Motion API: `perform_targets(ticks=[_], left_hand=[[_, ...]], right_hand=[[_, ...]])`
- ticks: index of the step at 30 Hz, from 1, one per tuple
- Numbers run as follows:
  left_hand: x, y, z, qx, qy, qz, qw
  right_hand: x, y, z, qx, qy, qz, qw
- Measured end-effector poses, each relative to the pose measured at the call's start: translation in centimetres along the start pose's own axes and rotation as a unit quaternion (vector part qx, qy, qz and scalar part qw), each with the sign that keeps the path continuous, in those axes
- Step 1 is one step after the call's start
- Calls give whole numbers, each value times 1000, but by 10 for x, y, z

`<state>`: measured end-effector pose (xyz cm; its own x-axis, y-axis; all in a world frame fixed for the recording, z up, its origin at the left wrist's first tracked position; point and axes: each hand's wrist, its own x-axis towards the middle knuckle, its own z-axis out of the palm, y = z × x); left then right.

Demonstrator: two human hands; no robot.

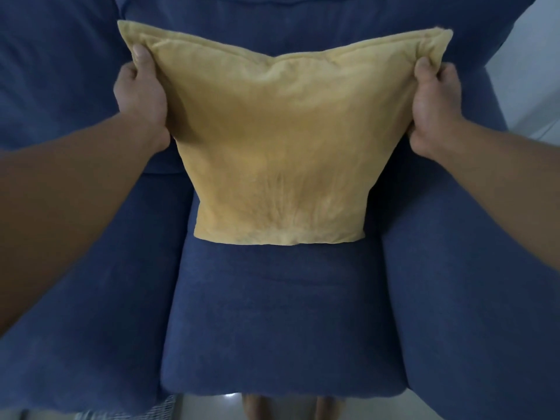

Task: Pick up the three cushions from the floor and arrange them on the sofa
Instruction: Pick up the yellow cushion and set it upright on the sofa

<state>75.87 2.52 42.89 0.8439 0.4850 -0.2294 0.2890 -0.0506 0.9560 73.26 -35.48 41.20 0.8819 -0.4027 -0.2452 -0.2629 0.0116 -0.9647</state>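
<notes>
Yellow cushion (278, 140), label-free, between hands

A soft mustard-yellow cushion (278, 140) stands upright on the blue sofa (281, 322); its lower edge rests on the seat; its top corners are pinched and pulled wide.

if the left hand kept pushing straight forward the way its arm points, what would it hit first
Probably the sofa's blue backrest behind the yellow cushion that the left hand grips; depth is unclear.
</notes>
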Motion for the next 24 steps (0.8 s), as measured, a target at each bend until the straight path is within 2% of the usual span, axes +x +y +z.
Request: perform_targets(ticks=[8,12,15,18,20,24], left_hand=[[-2,14,-5,48,-21,13,999],[-13,11,-5,14,-16,-23,1000],[-28,-8,-8,23,1,-45,999],[-44,-51,-19,72,2,-88,994],[-62,-91,-34,151,-34,-123,980],[-132,-172,-73,349,-130,-185,909]], right_hand=[[-1,-13,-5,-28,14,-6,999],[-13,-7,-6,-6,12,23,1000],[-26,17,-9,-14,-15,68,997],[-45,66,-20,-107,-48,108,987],[-59,110,-33,-211,-72,138,965],[-107,176,-58,-427,-172,186,868]])
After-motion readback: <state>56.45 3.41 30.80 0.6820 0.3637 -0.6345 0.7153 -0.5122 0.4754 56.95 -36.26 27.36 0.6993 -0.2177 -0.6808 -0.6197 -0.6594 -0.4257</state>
